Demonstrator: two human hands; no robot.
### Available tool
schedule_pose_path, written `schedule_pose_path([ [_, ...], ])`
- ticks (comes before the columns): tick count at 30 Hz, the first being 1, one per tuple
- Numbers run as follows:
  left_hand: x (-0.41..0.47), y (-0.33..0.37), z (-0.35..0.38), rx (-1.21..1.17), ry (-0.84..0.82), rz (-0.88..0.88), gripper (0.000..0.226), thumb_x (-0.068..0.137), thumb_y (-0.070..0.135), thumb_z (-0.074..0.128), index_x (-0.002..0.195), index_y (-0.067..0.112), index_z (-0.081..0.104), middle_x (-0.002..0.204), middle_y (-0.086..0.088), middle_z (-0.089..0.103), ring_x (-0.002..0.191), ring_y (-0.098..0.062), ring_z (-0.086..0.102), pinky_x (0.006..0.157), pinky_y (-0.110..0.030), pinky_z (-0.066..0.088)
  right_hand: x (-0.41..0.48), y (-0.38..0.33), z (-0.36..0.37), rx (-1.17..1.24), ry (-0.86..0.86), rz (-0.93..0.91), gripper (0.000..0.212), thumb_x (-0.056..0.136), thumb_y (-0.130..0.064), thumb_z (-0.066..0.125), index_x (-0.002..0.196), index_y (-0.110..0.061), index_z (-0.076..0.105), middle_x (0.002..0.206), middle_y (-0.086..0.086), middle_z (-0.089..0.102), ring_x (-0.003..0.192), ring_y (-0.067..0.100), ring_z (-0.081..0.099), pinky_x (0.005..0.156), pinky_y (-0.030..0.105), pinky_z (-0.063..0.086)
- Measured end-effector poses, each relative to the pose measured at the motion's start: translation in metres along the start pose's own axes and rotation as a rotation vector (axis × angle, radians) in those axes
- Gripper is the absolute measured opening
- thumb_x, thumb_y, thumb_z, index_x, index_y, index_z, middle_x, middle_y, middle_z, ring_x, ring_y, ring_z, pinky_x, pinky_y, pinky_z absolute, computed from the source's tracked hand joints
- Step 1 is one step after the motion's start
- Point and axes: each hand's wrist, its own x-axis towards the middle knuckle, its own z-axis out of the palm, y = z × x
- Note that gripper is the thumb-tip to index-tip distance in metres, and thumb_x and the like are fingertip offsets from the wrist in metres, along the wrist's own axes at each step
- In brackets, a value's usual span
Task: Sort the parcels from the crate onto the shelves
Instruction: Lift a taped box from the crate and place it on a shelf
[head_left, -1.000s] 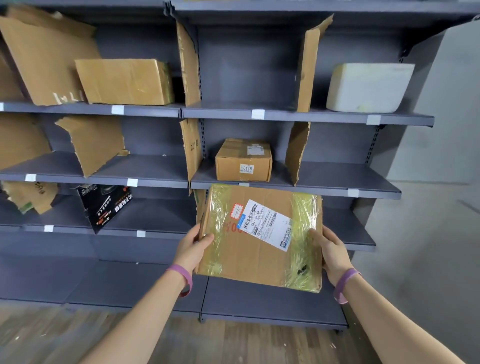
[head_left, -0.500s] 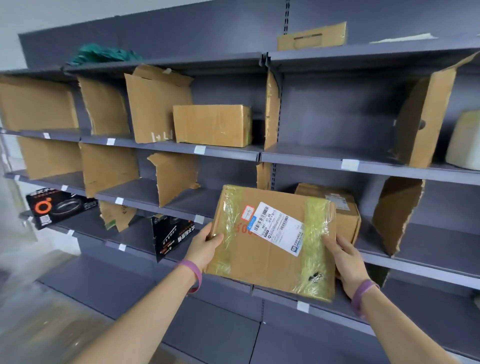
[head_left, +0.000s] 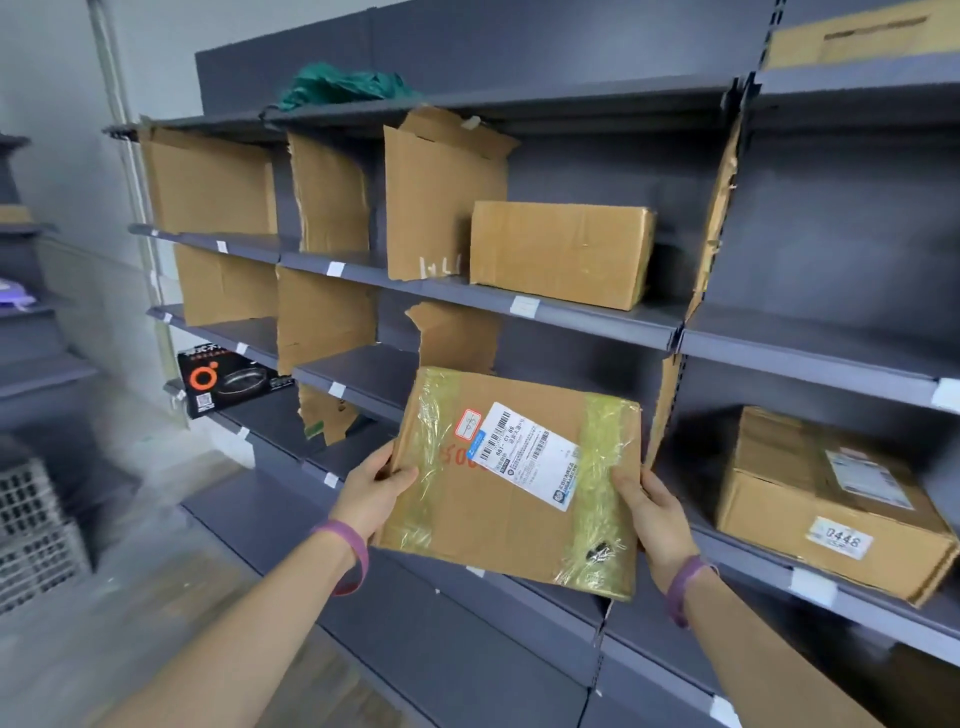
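Observation:
I hold a flat brown cardboard parcel (head_left: 514, 483) with yellow tape bands and a white shipping label in front of the grey shelves (head_left: 587, 317). My left hand (head_left: 375, 491) grips its left edge, thumb on the front. My right hand (head_left: 652, 514) grips its right edge. The parcel tilts slightly and hangs at the height of the third shelf row. A grey mesh crate (head_left: 36, 535) shows at the far left edge, blurred.
Cardboard dividers (head_left: 441, 192) split the shelves into bays. A large brown box (head_left: 561, 252) sits on an upper shelf, a box marked 0448 (head_left: 826, 504) on the right, a black printed box (head_left: 228, 382) at lower left. A green bundle (head_left: 343, 85) lies on top.
My view and body have shifted left along the shelves; the 0448 box now lies far right. The parcel stays held between both hands, raised a little.

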Motion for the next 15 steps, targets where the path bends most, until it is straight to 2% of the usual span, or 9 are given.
schedule_pose_path([
  [5, 0.04, -0.017, -0.082, -0.039, 0.033, -0.019, 0.039, 0.095, 0.015, 0.057, 0.127, 0.035, 0.055, 0.11, 0.007, 0.068, 0.102, -0.021, 0.066, 0.096, -0.047, 0.05, 0.011, 0.012, 0.098, -0.017, -0.059, -0.006, 0.029, 0.089, -0.023, 0.066, 0.118, -0.024, 0.062, 0.105, -0.001, 0.072, 0.092, 0.017, 0.07, 0.077, 0.03, 0.055],
  [8, 0.064, -0.024, -0.14, -0.008, 0.033, -0.009, 0.034, 0.095, 0.016, 0.056, 0.113, 0.045, 0.058, 0.109, 0.01, 0.067, 0.104, -0.02, 0.064, 0.097, -0.046, 0.049, 0.014, 0.025, 0.16, -0.046, -0.07, -0.001, 0.027, 0.088, -0.022, 0.068, 0.115, -0.026, 0.063, 0.106, -0.003, 0.072, 0.093, 0.016, 0.07, 0.084, 0.035, 0.055],
  [11, 0.09, -0.028, -0.196, 0.008, 0.044, -0.006, 0.04, 0.095, 0.017, 0.057, 0.125, 0.042, 0.055, 0.114, 0.01, 0.066, 0.107, -0.02, 0.063, 0.101, -0.046, 0.047, 0.015, 0.033, 0.219, -0.068, -0.061, 0.01, 0.03, 0.087, -0.022, 0.069, 0.116, -0.024, 0.063, 0.106, -0.003, 0.072, 0.095, 0.017, 0.069, 0.088, 0.038, 0.055],
  [15, 0.117, -0.034, -0.256, 0.006, 0.045, -0.034, 0.038, 0.094, 0.016, 0.058, 0.121, 0.042, 0.057, 0.113, 0.009, 0.067, 0.105, -0.02, 0.064, 0.099, -0.046, 0.048, 0.013, 0.042, 0.285, -0.066, -0.04, 0.021, 0.029, 0.088, -0.021, 0.068, 0.116, -0.022, 0.063, 0.104, -0.003, 0.072, 0.092, 0.016, 0.069, 0.077, 0.029, 0.055],
])
